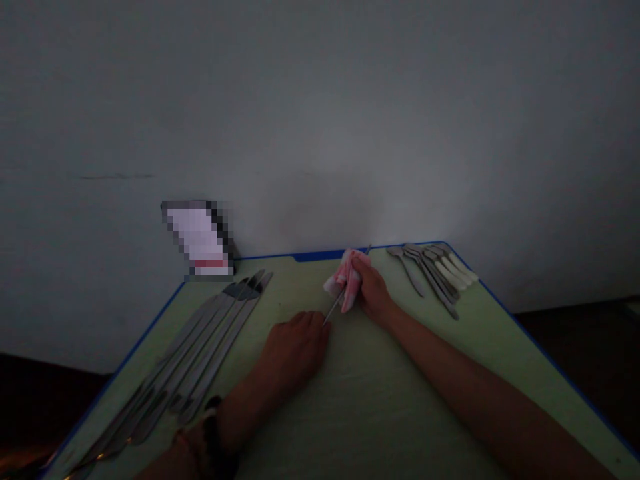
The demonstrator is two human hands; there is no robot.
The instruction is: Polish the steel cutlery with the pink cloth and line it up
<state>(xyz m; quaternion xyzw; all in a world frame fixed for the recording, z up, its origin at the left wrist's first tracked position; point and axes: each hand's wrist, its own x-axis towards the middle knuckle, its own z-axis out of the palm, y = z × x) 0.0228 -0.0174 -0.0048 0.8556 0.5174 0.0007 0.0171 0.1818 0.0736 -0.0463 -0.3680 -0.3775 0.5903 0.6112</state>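
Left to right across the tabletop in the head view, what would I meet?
Long-handled metal utensils → left hand → pink-and-white cloth → right hand → group of shorter cutlery.

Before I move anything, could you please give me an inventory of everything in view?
Thin metal utensil: 1, grey, between both hands, partly hidden
Cloth: 1, pink and white, around the utensil
Long metal utensils: several, overlapping, silver-grey, table's left side
Metal cutlery: several, overlapping, grey, table's far right
White-handled cutlery: several, white and grey, by the right edge
Pixelated object: 1, pale with dark edge and reddish band, far left corner
Table: 1, pale green with blue edging, under everything
Wall: grey, behind the table
Wristband: 1, dark, left wrist
Left hand: 1, centre, holding the utensil's near end
Right hand: 1, right of centre, gripping the cloth
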